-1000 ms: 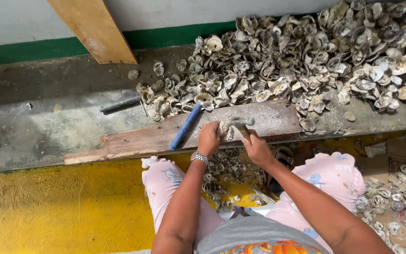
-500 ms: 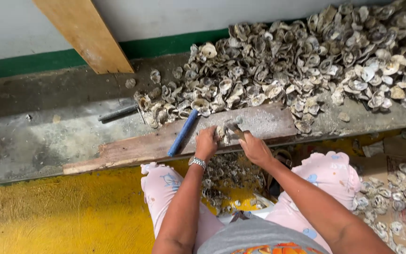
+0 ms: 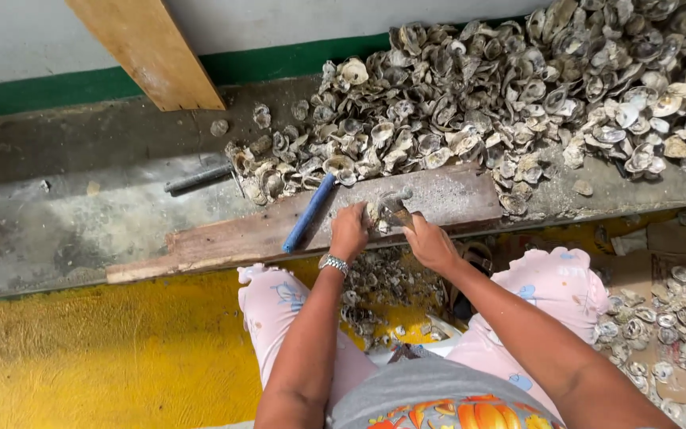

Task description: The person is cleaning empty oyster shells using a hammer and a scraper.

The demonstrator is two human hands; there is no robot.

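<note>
Hardly anything has shifted since the earlier frame: both hands are staying at the same spot on the plank, w/ only the view drifting a little.

Left hand (image 3: pixel 349 230), silver watch (image 3: pixel 333 264) on the wrist, is curling around a rough grey oyster shell (image 3: pixel 376 214) and pinning it against the worn, grey-stained wooden plank (image 3: pixel 462 195). Fingers are closed round the shell, not spread. Right hand (image 3: pixel 432 245) is gripping a short dark tool (image 3: pixel 398 208), its tip pointing into the shell from the right; can't tell the exact blade shape. So the shell is sitting btwn the two hands, on the plank's front half.

Step in hand, as I'm judging it: the shell is being opened or cleaned, w/ the tool working at its edge. Can't tell whether it's open yet. Next move is calling for a firm hold from the left hand so the shell isn't skidding, and a controlled push w/ the tip kept away from the left fingers.

Round about: a long blue-handled tool (image 3: pixel 309 213) is lying slantwise on the plank just left of the left hand. A big heap of empty grey-white shells (image 3: pixel 533 87) is spreading over the concrete ledge (image 3: pixel 81 206) behind. More shells are lying on brown cardboard (image 3: pixel 660 262) at right, w/ yellow floor (image 3: pixel 81 357) below.
</note>
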